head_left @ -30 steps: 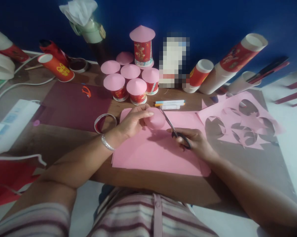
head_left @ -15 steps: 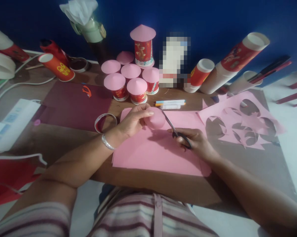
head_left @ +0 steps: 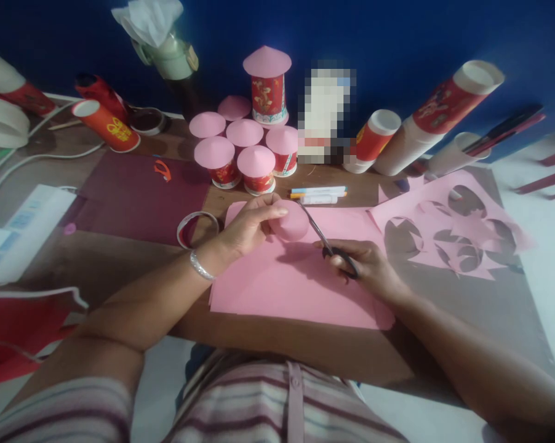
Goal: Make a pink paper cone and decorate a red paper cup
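Head view: the brown tabletop [head_left: 296,344] is largest, bounded at twelve o'clock by a blue wall [head_left: 420,31] and at six by the person's striped shirt [head_left: 259,400]; clock directions run from the pink paper stack [head_left: 291,283]. A strip of bare wood separates the stack's six o'clock edge from the shirt. Toward three, just beside the stack's corner, lies the pink cut-out sheet [head_left: 474,227], its round holes ragged-edged. At ten, well apart from the stack, spreads a flat maroon sheet [head_left: 139,197]. The cone-topped red paper cups [head_left: 245,132] crowd together at eleven, near the stack's far edge, limiting room there; red-banded cardboard tubes [head_left: 439,101] stand at one to two.

Over the stack, the left hand [head_left: 252,227], at ten to eleven, pinches the pink paper disc [head_left: 290,223] between thumb and fingers. At three, the right hand [head_left: 367,264] grasps the black-handled scissors [head_left: 317,227], whose blades point toward eleven along the disc's right edge; whether they touch it I cannot tell. Pink stack shows between the hands. A tape roll [head_left: 182,237] sits at ten, near the left wrist, and slim markers [head_left: 319,191] lie past the stack's twelve o'clock edge.
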A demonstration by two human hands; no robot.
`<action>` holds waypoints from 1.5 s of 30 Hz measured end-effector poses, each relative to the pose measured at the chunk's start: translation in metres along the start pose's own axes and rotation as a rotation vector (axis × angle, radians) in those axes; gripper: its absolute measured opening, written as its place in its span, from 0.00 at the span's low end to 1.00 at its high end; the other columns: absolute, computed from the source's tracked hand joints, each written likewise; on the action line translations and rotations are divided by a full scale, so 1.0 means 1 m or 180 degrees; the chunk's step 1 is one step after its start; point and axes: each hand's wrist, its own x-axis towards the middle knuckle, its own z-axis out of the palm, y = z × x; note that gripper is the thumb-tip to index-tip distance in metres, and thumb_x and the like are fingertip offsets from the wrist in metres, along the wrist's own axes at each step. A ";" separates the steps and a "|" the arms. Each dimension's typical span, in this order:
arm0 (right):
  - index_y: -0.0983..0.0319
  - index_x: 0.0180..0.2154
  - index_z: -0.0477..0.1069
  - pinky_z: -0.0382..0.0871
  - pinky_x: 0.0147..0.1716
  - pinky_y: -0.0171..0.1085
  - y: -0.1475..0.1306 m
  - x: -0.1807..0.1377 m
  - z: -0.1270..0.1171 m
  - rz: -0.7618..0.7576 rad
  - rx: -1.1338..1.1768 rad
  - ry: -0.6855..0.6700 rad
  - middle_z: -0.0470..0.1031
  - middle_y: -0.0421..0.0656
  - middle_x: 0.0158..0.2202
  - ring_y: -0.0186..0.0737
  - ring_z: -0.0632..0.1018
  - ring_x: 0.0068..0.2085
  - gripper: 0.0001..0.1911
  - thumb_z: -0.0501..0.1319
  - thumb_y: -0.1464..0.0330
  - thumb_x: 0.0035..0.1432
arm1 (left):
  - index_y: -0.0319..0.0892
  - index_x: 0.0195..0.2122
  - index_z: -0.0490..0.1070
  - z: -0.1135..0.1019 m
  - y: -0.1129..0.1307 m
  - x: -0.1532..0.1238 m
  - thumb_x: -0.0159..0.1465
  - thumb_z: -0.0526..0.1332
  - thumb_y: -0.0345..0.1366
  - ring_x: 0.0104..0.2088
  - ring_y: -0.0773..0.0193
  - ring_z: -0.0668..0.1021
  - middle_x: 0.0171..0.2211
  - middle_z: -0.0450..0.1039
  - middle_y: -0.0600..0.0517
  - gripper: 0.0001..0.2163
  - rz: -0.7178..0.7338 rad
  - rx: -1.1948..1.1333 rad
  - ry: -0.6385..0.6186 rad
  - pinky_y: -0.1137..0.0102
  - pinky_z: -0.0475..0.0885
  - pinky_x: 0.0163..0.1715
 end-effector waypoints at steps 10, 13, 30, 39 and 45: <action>0.63 0.46 0.84 0.66 0.18 0.32 -0.002 0.000 0.001 0.0017 0.0107 -0.0032 0.69 0.38 0.22 0.31 0.67 0.23 0.32 0.73 0.44 0.51 | 0.42 0.25 0.65 0.000 0.000 0.000 0.51 0.73 0.41 0.20 0.71 0.69 0.22 0.66 0.56 0.16 0.0027 -0.0064 -0.0034 0.74 0.57 0.15; 0.63 0.46 0.84 0.65 0.18 0.32 -0.002 0.000 0.001 0.0007 0.0168 -0.0063 0.69 0.38 0.22 0.31 0.67 0.23 0.31 0.74 0.45 0.51 | 0.42 0.25 0.65 0.000 0.001 0.000 0.51 0.74 0.40 0.20 0.71 0.69 0.22 0.66 0.57 0.16 0.0041 -0.0109 -0.0038 0.74 0.57 0.15; 0.63 0.48 0.78 0.60 0.23 0.35 0.007 0.001 0.002 -0.0199 0.1025 0.0002 0.72 0.38 0.26 0.34 0.71 0.23 0.31 0.72 0.45 0.55 | 0.40 0.35 0.77 0.003 -0.002 0.002 0.56 0.75 0.36 0.37 0.66 0.79 0.36 0.79 0.53 0.10 0.0192 -0.0898 0.0297 0.73 0.75 0.35; 0.63 0.49 0.78 0.59 0.21 0.34 0.008 0.002 0.002 -0.0193 0.0860 0.0078 0.72 0.38 0.26 0.34 0.70 0.24 0.31 0.71 0.45 0.56 | 0.40 0.36 0.79 0.005 -0.001 0.001 0.57 0.75 0.35 0.40 0.66 0.79 0.38 0.79 0.53 0.09 0.0180 -0.1044 0.0438 0.73 0.75 0.41; 0.63 0.50 0.78 0.57 0.17 0.30 0.011 0.000 0.002 -0.0163 0.0665 0.0058 0.74 0.40 0.27 0.32 0.71 0.24 0.28 0.71 0.48 0.58 | 0.38 0.37 0.80 0.006 -0.002 0.001 0.57 0.74 0.33 0.41 0.66 0.80 0.39 0.81 0.52 0.08 0.0187 -0.1143 0.0317 0.73 0.76 0.42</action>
